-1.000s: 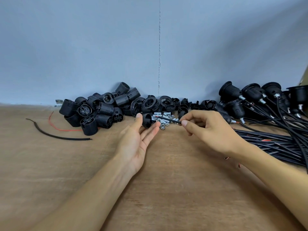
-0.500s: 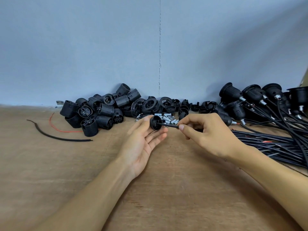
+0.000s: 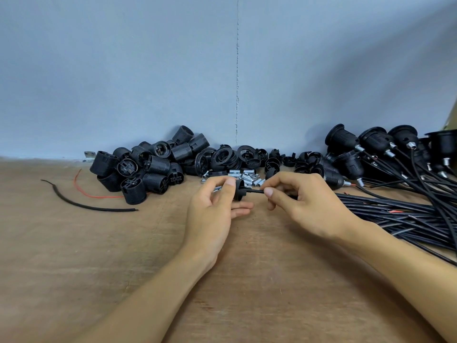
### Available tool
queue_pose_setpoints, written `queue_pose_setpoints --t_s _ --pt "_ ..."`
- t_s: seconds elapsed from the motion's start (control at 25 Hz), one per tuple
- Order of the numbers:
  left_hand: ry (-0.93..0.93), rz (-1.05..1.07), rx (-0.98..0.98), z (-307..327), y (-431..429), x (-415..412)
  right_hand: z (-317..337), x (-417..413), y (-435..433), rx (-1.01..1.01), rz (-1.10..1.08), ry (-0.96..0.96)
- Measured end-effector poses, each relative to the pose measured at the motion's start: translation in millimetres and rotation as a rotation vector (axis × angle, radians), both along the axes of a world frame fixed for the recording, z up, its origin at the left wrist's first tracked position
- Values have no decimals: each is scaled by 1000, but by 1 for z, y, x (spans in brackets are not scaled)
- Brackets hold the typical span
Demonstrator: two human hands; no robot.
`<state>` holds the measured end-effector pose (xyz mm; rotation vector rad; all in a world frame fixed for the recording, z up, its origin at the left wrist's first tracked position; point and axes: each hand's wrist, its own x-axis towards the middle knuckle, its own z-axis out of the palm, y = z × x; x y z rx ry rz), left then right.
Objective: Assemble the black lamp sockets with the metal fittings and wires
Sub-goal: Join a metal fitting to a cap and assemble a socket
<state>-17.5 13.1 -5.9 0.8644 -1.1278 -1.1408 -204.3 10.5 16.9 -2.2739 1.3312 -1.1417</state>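
Socket cap point(image 3: 239, 191) pinched in left grip point(image 3: 212, 214), wire point(image 3: 254, 191) in right grip point(image 3: 304, 206) — above tabletop point(image 3: 148, 256).

On a wooden table point(image 3: 99, 268), the left hand point(image 3: 212, 214) pinches a black cap point(image 3: 239, 193). The right hand point(image 3: 306, 209) pinches a wire point(image 3: 254, 191) whose end meets the cap. Behind them lie metal fittings point(image 3: 247, 175). Loose sockets point(image 3: 148, 167) are heaped to the left, with wired sockets point(image 3: 366, 144) and a cable bundle point(image 3: 408, 216) to the right.

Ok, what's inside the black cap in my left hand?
A black wire, pinched by the right hand, enters the cap. The thumb and fingers of the left hand cover the cap's interior, so how far the wire reaches cannot be seen.
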Motion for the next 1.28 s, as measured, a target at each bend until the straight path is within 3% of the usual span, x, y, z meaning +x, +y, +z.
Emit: queue_pose_setpoints --t_s 0.24,0.48,0.68,0.76,0.92,1.12,1.28 --pt "4 -49 -10 -3 0 0 -3 3 1 -58 -24 6" --pt "75 -24 10 -3 -2 -1 0 4 4 -273 -102 281" --pt "-80 -74 -135 -6 2 -6 -2 10 6 -196 -62 152" --pt "-55 -17 -145 -6 0 -6 -2 10 5 -168 -72 156" --pt "65 174 -80 -3 -7 2 -3 -5 -1 -139 -281 401" --pt "25 143 -69 -3 -8 4 0 -5 -3 -115 -175 260" --pt "27 207 -74 -3 -10 7 2 -2 0 -189 -234 458"
